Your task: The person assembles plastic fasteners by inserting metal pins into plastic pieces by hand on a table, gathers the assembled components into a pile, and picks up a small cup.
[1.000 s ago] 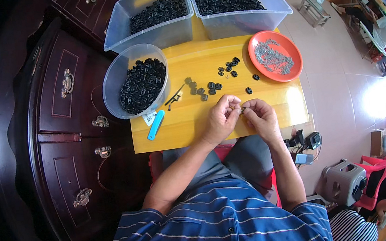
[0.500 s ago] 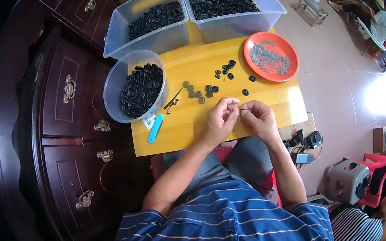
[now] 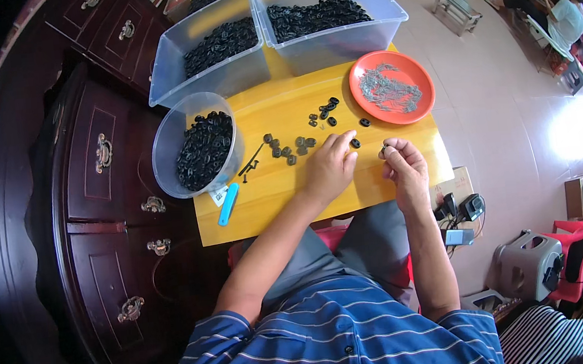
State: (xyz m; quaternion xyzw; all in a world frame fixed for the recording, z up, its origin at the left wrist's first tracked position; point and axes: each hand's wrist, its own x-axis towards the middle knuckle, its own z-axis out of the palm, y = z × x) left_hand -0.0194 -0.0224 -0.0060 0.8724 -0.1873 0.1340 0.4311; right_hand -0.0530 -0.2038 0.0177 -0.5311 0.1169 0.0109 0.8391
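Observation:
My right hand (image 3: pixel 408 168) pinches a small black oval piece (image 3: pixel 384 148) between thumb and fingertips, raised over the yellow table. To its left, my left hand (image 3: pixel 331 170) is open, its fingers stretched toward a loose black oval piece with holes (image 3: pixel 355 143) that lies by the fingertips. Whether they touch cannot be made out. Another oval piece (image 3: pixel 365 122) lies just beyond, near an orange-red plate (image 3: pixel 427 103) holding a heap of thin silvery metal bits (image 3: pixel 389 88). Several more black pieces (image 3: pixel 324 115) are grouped ahead of my left hand, and further ones (image 3: pixel 291 159) sit left of it.
A round clear tub (image 3: pixel 160 159) and two rectangular clear bins (image 3: pixel 206 80) (image 3: pixel 334 43) hold masses of black pieces. A blue-handled tool (image 3: pixel 228 205) and dark screws (image 3: pixel 251 165) lie at the table's left. Dark wooden drawers (image 3: pixel 100 200) border that side.
My hands, together before, have come apart. The left went forward with fingers extended; the right moved right, keeping the small piece. The whole view has shifted slightly.

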